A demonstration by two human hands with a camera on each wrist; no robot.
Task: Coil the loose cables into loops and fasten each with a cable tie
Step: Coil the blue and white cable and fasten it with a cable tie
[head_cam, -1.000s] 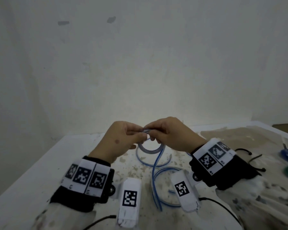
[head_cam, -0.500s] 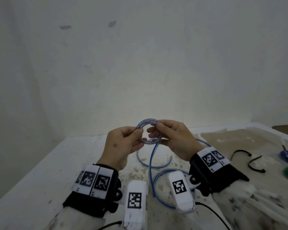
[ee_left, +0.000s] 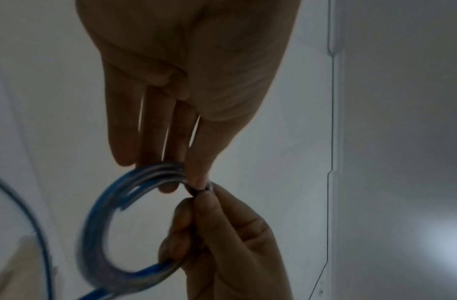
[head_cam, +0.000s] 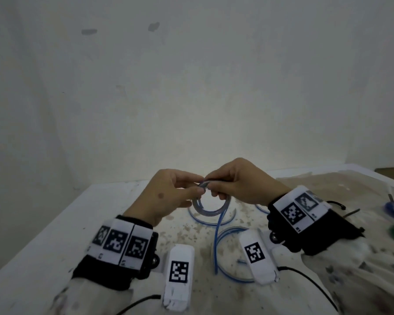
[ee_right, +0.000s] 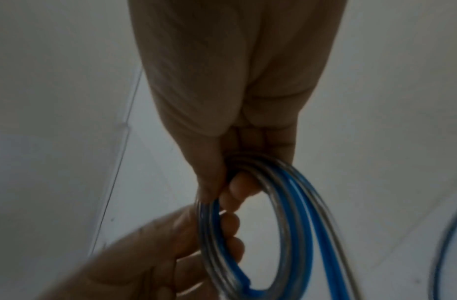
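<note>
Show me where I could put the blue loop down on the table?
The bare patch of table left of the left hand is free. It's crowded between the wrists, where loose blue cable lies, and on the right by the black ties.

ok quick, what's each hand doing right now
Left hand: closed, thumb and finger pinch the top of the blue cable coil.
Right hand: closed, fingers curled round the coil's top.
</note>
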